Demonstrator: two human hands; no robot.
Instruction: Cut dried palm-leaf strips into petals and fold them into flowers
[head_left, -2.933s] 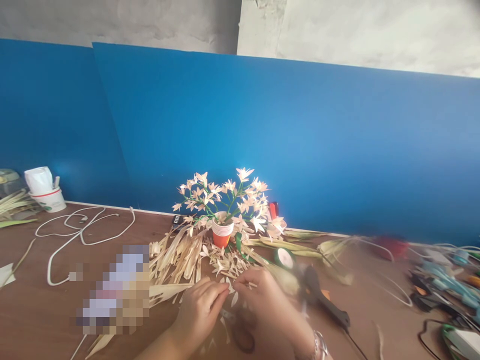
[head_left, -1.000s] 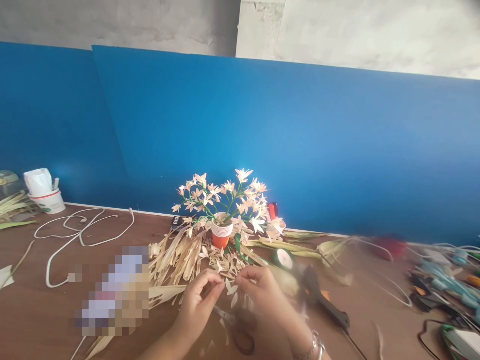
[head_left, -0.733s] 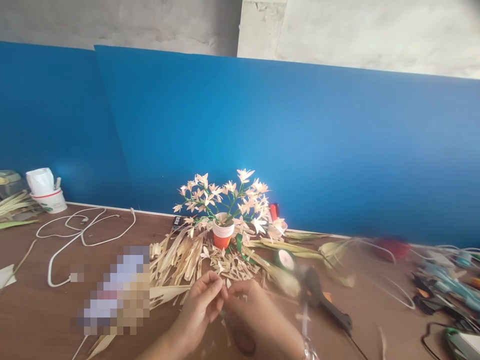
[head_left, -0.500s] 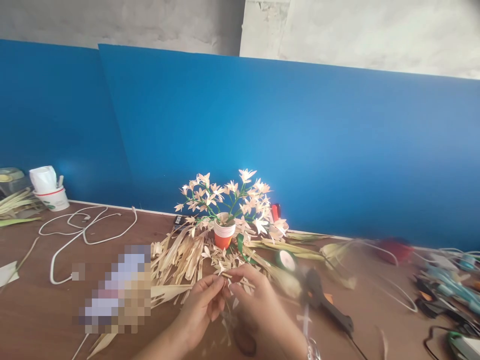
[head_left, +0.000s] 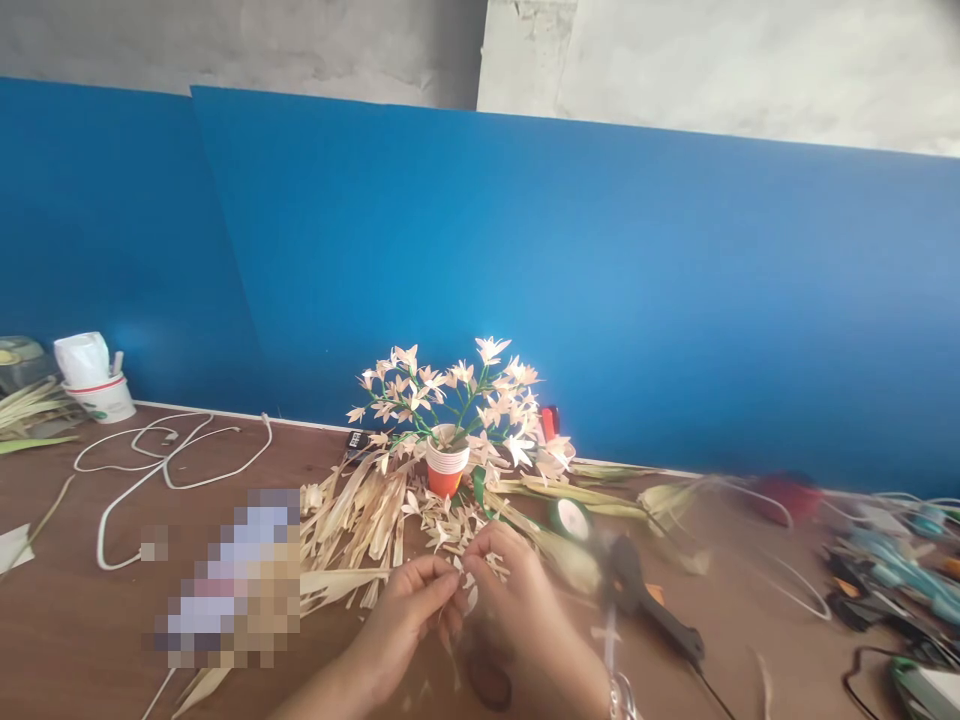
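My left hand (head_left: 412, 612) and my right hand (head_left: 517, 590) meet low in the middle of the view, fingertips pinched together. A small pale husk petal (head_left: 471, 597) shows between them; exactly how each fingertip grips it is partly hidden. Just beyond stands a red and white paper cup (head_left: 448, 472) holding green stems with cream husk flowers (head_left: 499, 405). Loose cut husk pieces (head_left: 442, 520) lie in front of the cup. Long dry husk strips (head_left: 360, 515) spread to its left.
Right of my hands lie a roll of tape (head_left: 572, 520) and a black glue gun (head_left: 656, 612) with its cord. White cables (head_left: 161, 455) and a white tub (head_left: 103, 398) sit at left. Tangled tools (head_left: 885, 575) crowd the far right. A blue panel (head_left: 525, 260) backs the table.
The fingertips of my right hand have drawn down and closer to my left. The thin pale strip that showed above the fingers is no longer visible there. Everything on the table stays put.
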